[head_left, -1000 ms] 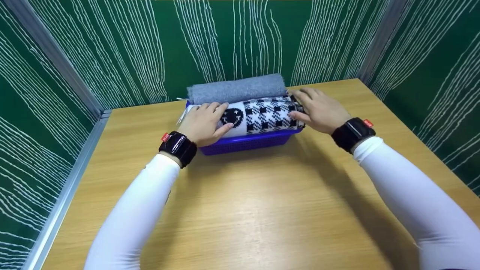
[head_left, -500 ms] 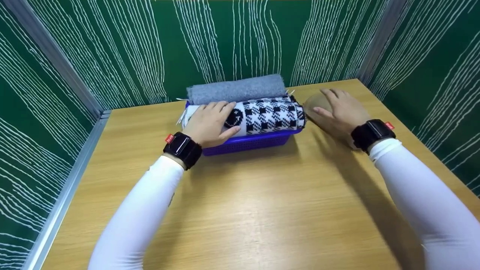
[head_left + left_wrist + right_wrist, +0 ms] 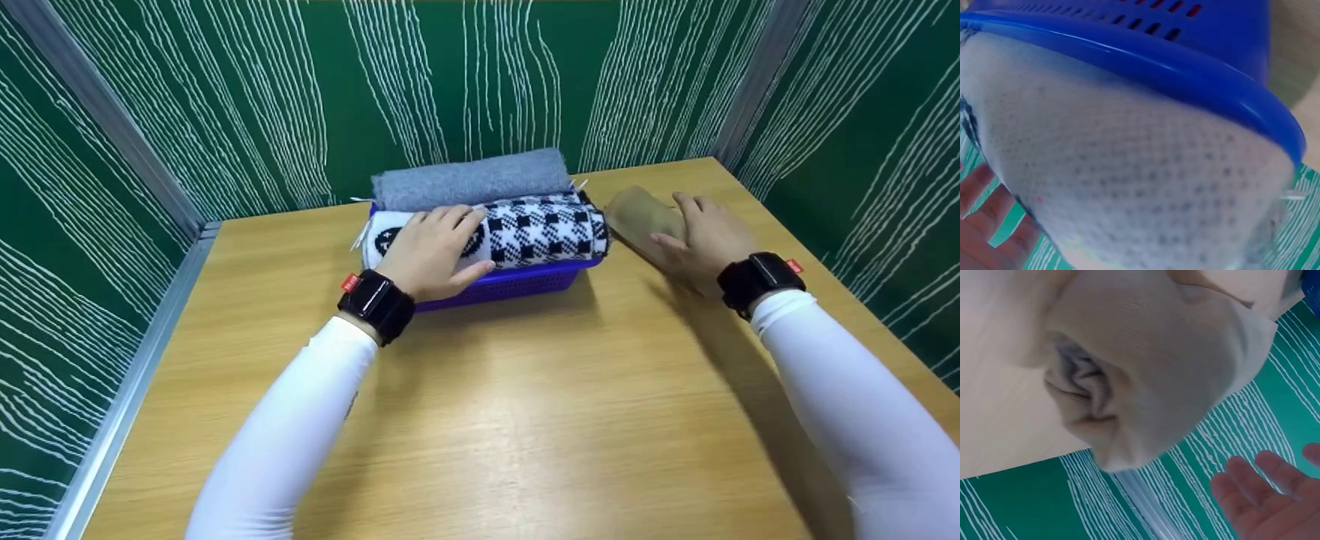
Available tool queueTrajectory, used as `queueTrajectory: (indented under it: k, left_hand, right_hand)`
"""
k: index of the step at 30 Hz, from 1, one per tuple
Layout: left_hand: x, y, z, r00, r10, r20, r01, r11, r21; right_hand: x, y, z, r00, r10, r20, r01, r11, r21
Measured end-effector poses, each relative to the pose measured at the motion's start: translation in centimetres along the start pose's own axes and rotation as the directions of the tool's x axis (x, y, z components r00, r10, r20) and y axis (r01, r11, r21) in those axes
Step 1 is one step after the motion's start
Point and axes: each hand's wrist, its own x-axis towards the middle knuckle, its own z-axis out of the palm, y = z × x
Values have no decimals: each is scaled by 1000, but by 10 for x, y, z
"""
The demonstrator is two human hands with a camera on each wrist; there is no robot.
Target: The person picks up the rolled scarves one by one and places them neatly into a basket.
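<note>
My left hand (image 3: 439, 251) rests on a rolled knitted scarf (image 3: 544, 232), with its fingers laid across the white end. The scarf has a black-and-white check and black round motifs. It lies along the front of a blue-purple plastic basket (image 3: 525, 283). In the left wrist view its pale end (image 3: 1129, 157) shows under the basket rim. My right hand (image 3: 712, 240) is over the near part of a tan rolled cloth (image 3: 637, 214) on the table, partly hiding it. In the right wrist view the right fingers (image 3: 1280, 469) are spread and apart from the roll.
A grey rolled scarf (image 3: 472, 181) with pale fringe lies at the back of the basket, beside the checked one. Green walls (image 3: 510, 90) with white wavy lines enclose the wooden table (image 3: 487, 405) at the back and sides.
My right hand has moved from the checked scarf's right end rightward to the tan roll, which now shows more. My left hand has slid slightly right along the scarf, uncovering a second motif.
</note>
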Motion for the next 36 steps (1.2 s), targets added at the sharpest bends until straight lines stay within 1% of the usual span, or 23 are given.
queueTrajectory:
  k: [3, 6, 15, 20, 24, 29, 33, 36]
  left_hand:
    - [1, 4, 1, 1000, 18, -21, -18, 1000, 8]
    - [3, 7, 2, 999, 31, -27, -31, 999, 8]
    - [6, 16, 5, 999, 45, -21, -45, 999, -6]
    - [7, 22, 5, 998, 63, -14, -63, 998, -2]
    - [9, 26, 5, 997, 72, -20, -72, 997, 7]
    - [10, 31, 6, 995, 86, -42, -86, 996, 10]
    - [12, 35, 7, 995, 94, -40, -94, 996, 13]
    - [14, 38, 8, 994, 105, -36, -105, 994, 10]
  right_hand:
    - [-1, 6, 3, 999, 30, 39, -29, 1000, -9]
    - [-2, 12, 7, 996, 50, 71, -49, 999, -17]
    - [-4, 24, 17, 980, 148, 135, -150, 989, 5]
    - [-5, 28, 21, 970, 177, 165, -181, 984, 6]
    - [-6, 31, 24, 966, 186, 180, -189, 982, -2]
    - [-6, 35, 27, 971, 163, 173, -168, 986, 12]
    - [-7, 39, 29, 975, 147, 164, -151, 988, 14]
    - [-7, 40, 29, 973, 155, 173, -159, 987, 7]
